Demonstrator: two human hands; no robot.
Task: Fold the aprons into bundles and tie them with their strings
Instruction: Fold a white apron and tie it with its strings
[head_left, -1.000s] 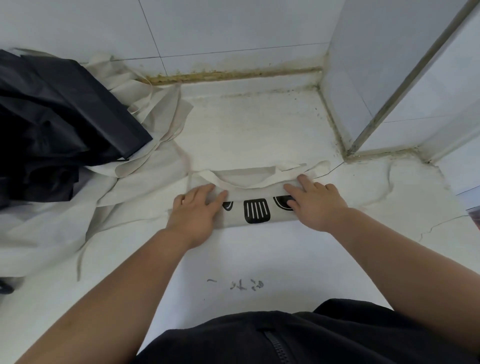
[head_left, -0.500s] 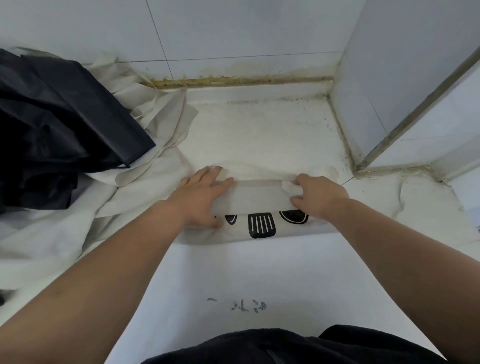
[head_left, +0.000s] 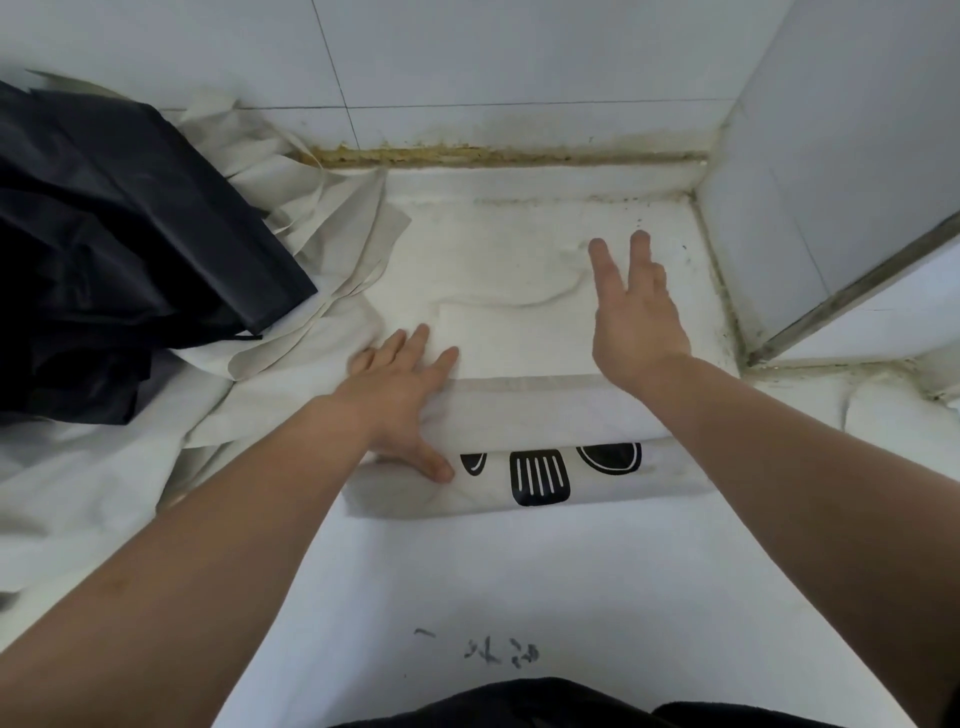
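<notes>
- Apron (head_left: 540, 415) lay on the white worktop (head_left: 519, 571) in a tiled corner, just ahead of the person; a folded band with black utensil prints sat nearest the body; a flat, unfolded part ran away from it toward the wall (head_left: 519, 52).
- Long axis of the band ran left to right, across both forearms; one end pointed at the heap on the left, the other at the corner on the right.
- Left hand (head_left: 400, 384) rested flat on the band's left end; fingers straight and spread; thumb pressed on the printed layer below the fold.
- Right hand (head_left: 636, 312) was out over the flat part, beyond the band; fingers straight, partly spread, pinching nothing; whether it touched the cloth could not be told.
- String (head_left: 519, 304) lay in a loose curve on the flat part, between the hands and beyond the left fingers; its right end came just beside the right hand, so that hand looked the nearer.
- Folding seemed the step in hand; tying not yet begun; the next fold would probably turn about the band's long axis, one hand at each end.
- Black apron (head_left: 104, 260) and cream aprons (head_left: 322, 234) sat heaped at the left, against the spread cloth.
</notes>
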